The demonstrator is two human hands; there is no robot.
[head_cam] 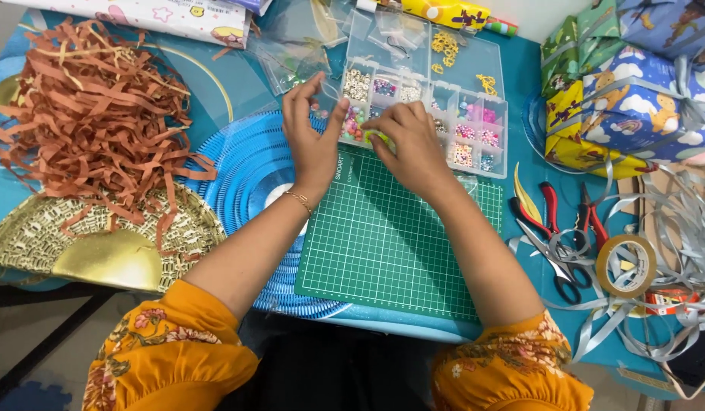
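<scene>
Brown paper shreds, wrapped gifts, scissors, tape roll, grey ribbon.

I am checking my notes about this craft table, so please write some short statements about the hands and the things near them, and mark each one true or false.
1. Both hands are at the clear bead organiser box. True.
2. The green cutting mat lies under the forearms. True.
3. The right hand holds the scissors. False: the scissors lie on the table, right of the mat.
4. The shredded brown paper is to the right of the mat. False: it is on the left.
5. The left hand wears a thin bracelet at the wrist. True.
</scene>
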